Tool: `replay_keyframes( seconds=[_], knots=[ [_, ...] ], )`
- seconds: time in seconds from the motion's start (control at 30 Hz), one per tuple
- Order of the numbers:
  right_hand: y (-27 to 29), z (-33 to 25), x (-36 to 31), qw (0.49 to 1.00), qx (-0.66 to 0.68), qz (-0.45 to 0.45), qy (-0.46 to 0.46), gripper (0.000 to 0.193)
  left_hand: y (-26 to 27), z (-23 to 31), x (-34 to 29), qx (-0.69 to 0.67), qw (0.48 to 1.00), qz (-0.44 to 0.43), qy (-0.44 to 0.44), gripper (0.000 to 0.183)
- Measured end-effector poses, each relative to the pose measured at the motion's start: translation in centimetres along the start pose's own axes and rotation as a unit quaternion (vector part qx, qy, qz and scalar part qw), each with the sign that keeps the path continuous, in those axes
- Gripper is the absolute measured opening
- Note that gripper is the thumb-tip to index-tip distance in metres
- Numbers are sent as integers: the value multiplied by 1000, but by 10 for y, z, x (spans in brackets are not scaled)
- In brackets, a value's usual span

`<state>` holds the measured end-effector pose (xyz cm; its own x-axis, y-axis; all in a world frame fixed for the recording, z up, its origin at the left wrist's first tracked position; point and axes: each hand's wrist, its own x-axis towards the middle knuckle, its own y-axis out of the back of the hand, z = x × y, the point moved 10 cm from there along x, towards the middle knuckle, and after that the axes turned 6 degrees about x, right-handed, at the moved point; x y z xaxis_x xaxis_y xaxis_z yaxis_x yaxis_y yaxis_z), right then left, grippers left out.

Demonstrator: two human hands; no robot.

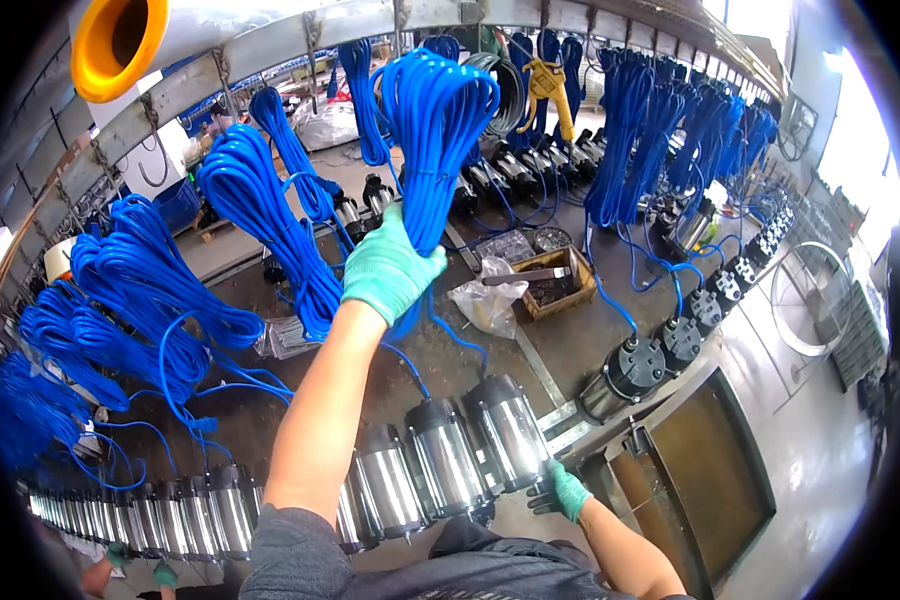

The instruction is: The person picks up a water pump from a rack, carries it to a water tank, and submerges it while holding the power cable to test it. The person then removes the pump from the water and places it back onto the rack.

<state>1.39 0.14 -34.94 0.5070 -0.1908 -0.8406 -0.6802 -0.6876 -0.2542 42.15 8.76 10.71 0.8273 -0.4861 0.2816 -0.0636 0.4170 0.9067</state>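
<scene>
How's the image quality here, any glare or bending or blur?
Head view throughout: bright window at right blown out; highlights glaring on the shiny cylinders; overhead rail bowed; left hand and its blue cable coil fairly sharp.

At the upper left of the frame we see an orange-yellow ring-shaped opening (97, 72). Near the top centre we find a yellow handheld control box (547, 85) hanging. Around the middle we notice a crumpled clear plastic bag (488, 305) just beside a small wooden box (562, 304) of loose parts. Towards the right edge we make out a large thin hoop (776, 285) and bright windows (858, 120).
</scene>
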Motion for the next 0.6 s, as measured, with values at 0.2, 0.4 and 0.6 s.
replay_keyframes(
  seconds=[0.2,0.4,0.6],
  knots=[
    [-10,-12,-9,1000,2,17,15,74,-3,-33,26,47,991,123,4,76],
    [1,-10,-8,999,16,28,28,64,-1,14,6,-283,936,-66,-198,57],
    [-15,-15,-9,1000,5,17,26,61,-34,-12,0,-430,875,-129,-184,62]
  ],
)
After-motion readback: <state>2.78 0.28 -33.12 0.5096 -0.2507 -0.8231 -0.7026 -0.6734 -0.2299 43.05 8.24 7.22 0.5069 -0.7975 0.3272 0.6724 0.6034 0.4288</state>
